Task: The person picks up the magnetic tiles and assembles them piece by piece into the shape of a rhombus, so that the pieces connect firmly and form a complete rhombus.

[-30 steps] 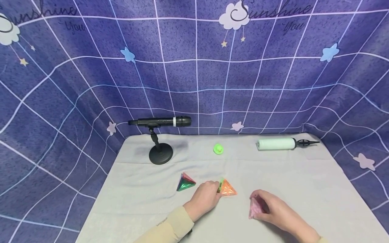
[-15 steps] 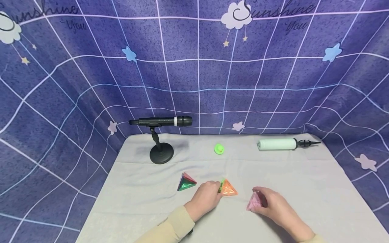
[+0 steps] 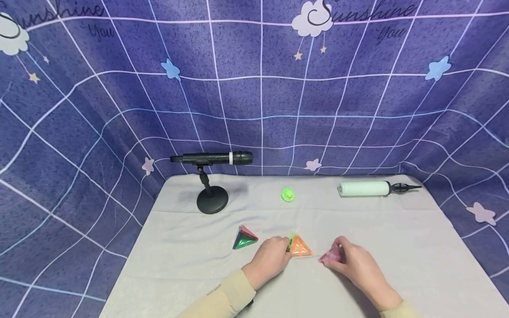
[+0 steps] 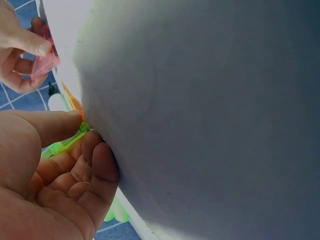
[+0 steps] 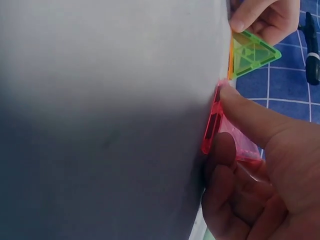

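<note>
My left hand pinches a green triangular magnetic tile between thumb and fingers. The tile stands up from the table, its edge against an orange triangular tile that lies to the right of the hand. A little further right, my right hand holds pink translucent triangular tile pieces by the edges, tilted and low over the table. The right wrist view shows a pink edge between thumb and fingers; the fingers partly hide the rest. Left of my left hand sits a pyramid of red and green tiles.
At the back left a black microphone rests on a round-based stand. A small green toy duck stands at the back middle. A pale green hand pump lies at the back right. Purple-blue grid cloth surrounds the table.
My right hand has moved left and slightly away from me, closer to the orange tile, and the pink tile pieces have tilted over. My left hand keeps its hold on the green tile.
</note>
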The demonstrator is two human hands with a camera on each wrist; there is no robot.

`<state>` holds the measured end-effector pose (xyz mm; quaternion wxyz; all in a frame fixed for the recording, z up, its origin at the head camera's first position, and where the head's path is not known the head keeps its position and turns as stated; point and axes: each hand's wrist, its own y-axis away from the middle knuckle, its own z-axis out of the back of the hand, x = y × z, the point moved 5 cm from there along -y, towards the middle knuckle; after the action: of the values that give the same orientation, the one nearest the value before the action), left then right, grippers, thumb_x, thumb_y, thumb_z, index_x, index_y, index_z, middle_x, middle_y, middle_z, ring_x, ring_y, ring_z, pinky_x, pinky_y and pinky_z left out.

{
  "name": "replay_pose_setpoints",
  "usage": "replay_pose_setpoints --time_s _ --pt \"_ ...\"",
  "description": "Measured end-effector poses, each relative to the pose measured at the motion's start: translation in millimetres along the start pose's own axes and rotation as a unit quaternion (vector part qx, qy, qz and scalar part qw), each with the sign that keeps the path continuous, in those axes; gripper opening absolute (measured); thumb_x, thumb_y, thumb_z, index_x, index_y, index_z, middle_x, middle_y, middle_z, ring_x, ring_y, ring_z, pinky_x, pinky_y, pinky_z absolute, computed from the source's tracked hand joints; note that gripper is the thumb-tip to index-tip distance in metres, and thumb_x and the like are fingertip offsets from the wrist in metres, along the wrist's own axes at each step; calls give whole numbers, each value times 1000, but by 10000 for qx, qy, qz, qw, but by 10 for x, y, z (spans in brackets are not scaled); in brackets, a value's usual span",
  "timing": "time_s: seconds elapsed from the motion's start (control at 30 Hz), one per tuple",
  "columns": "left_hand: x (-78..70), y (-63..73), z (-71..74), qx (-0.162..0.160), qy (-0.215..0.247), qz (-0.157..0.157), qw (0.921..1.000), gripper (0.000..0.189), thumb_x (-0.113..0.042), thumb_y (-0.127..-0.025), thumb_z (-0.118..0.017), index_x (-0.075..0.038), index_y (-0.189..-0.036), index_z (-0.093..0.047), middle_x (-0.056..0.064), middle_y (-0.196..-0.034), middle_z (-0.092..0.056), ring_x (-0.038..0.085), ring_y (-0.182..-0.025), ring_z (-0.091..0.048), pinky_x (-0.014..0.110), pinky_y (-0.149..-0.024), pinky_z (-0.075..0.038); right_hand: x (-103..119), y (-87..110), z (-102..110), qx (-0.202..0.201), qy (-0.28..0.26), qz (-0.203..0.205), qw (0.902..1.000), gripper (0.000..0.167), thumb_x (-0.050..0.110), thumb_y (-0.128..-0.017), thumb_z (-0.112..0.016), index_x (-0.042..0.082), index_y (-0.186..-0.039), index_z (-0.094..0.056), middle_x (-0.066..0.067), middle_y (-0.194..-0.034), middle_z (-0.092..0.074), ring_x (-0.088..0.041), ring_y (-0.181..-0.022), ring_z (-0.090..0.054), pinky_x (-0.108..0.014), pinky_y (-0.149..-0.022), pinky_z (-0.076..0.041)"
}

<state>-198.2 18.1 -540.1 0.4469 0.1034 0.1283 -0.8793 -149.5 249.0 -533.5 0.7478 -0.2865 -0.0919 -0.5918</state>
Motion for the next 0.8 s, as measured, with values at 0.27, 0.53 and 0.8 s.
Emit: replay_pose_setpoints --time_s 0.27,0.53,0.8 --pt "-5 4 17 -41 50 -49 10000 25 -20 -89 -82 -13 -79 -61 -3 -66 -54 13 -63 -60 31 -55 -46 70 -90 -50 183 85 -284 9994 44 32 -74 -95 18 -89 -56 13 -68 -55 -6 -60 -50 -36 -57 -44" --pt "-9 3 24 -19 123 -42 9999 23 -19 -89 -82 -12 -79 -62 -3 -66 -54 11 -62 -59 30 -54 -46 140 -168 -125 282 -28 -401 9988 34 20 -77 -92 13 -91 -63 10 -68 -51 -7 -59 -46 -31 -55 -40" --pt "-9 8 26 -11 76 -2 10000 25 -20 -89 -82 -13 -79 -61 -4 -66 -54 10 -62 -57 29 -55 -45 213 -216 -150 339 -133 -316 9988 30 6 -73 -82 10 -97 -65 9 -71 -51 -9 -63 -46 -31 -57 -41"
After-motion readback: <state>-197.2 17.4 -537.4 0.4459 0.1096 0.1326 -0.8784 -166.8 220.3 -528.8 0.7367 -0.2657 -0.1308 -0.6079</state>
